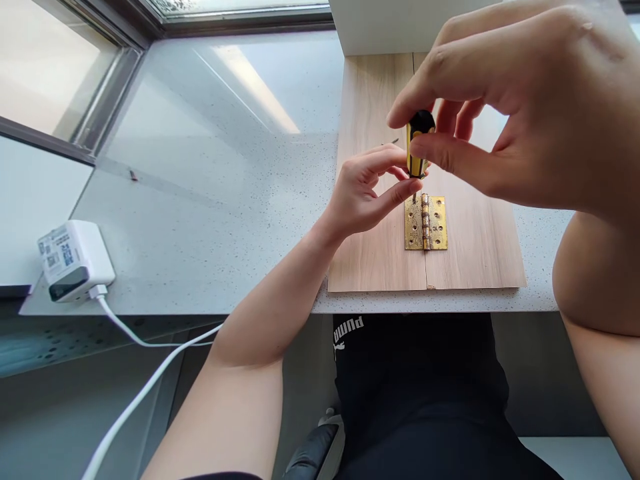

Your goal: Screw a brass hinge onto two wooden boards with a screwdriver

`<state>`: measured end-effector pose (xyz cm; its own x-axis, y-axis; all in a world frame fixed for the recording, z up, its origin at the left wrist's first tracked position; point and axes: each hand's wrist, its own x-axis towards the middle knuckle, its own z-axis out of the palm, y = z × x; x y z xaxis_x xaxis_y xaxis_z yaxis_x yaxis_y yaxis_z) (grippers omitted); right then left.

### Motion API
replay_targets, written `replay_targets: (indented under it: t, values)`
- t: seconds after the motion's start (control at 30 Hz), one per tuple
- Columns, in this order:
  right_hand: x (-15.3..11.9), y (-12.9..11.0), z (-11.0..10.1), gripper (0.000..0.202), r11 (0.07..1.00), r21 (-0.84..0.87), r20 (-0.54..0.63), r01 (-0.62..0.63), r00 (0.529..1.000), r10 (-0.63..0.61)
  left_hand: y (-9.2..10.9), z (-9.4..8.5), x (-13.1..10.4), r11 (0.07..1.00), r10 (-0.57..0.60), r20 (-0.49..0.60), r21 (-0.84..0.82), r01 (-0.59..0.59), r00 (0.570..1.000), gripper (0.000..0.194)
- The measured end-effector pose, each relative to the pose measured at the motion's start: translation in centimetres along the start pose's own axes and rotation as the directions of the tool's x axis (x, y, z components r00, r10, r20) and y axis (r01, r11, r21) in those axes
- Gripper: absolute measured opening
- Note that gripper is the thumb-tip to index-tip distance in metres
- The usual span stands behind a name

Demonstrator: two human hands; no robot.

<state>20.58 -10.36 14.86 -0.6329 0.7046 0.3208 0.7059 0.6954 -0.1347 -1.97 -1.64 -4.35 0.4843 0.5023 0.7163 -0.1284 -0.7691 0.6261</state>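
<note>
My right hand [500, 113] pinches the black and yellow handle of a screwdriver [416, 150] between thumb and fingers. The screwdriver stands upright, its tip down at the top left hole of a brass hinge [414, 228]. Whether a screw sits under the tip is too small to tell. My left hand [373, 183] closes its thumb and forefinger around the lower end of the screwdriver, just above the hinge. The hinge lies open and flat across the seam between two wooden boards [475, 260], and its plates look worn and speckled.
A speckled white countertop [225, 220] bears the boards. At its left edge sits a white power bank [80, 260] with a white cable [150, 387] running down past my left arm. A white panel [390, 27] rises behind the boards. Window frames [110, 100] border the far left.
</note>
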Motion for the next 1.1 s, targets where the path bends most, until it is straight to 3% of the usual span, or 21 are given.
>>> replay_targets:
  t: [0.17, 0.33, 0.47, 0.63, 0.73, 0.9, 1.1]
  values:
    - [0.6, -0.1, 0.2, 0.026, 0.994, -0.077, -0.004, -0.079, 0.997, 0.078, 0.0, -0.1, -0.1, 0.999, -0.043, 0.013, 0.014, 0.043, 0.999, 0.041]
    - [1.3, -0.4, 1.4, 0.062, 0.987, -0.124, -0.065, -0.105, 0.993, 0.097, 0.2, 0.1, 0.0, 1.000, -0.023, 0.033, -0.012, 0.023, 0.999, 0.036]
    - [1.1, -0.6, 1.6, 0.063, 0.980, -0.133, -0.048, -0.150, 0.988, 0.145, 0.0, 0.2, 0.1, 1.000, 0.009, 0.007, -0.016, -0.009, 1.000, 0.032]
    - [0.1, 0.3, 0.8, 0.033, 0.998, 0.042, -0.032, 0.045, 0.999, -0.043, 0.7, 0.0, 0.4, 0.999, -0.013, 0.016, 0.035, 0.012, 1.000, 0.042]
    - [-0.1, 0.7, 0.6, 0.029, 0.996, 0.053, -0.057, 0.078, 0.996, -0.075, 1.1, -0.1, 0.5, 0.999, -0.026, 0.008, 0.025, 0.025, 1.000, 0.040]
    - [0.7, 0.1, 1.2, 0.016, 0.999, -0.012, -0.075, -0.041, 0.996, 0.040, 0.8, 0.0, 0.2, 0.999, -0.034, 0.032, -0.001, 0.034, 0.999, 0.038]
    - [1.3, -1.1, 1.8, 0.043, 0.968, -0.161, -0.054, -0.194, 0.981, 0.187, 0.4, -0.1, -0.2, 0.997, -0.074, 0.042, 0.036, 0.072, 0.996, 0.039]
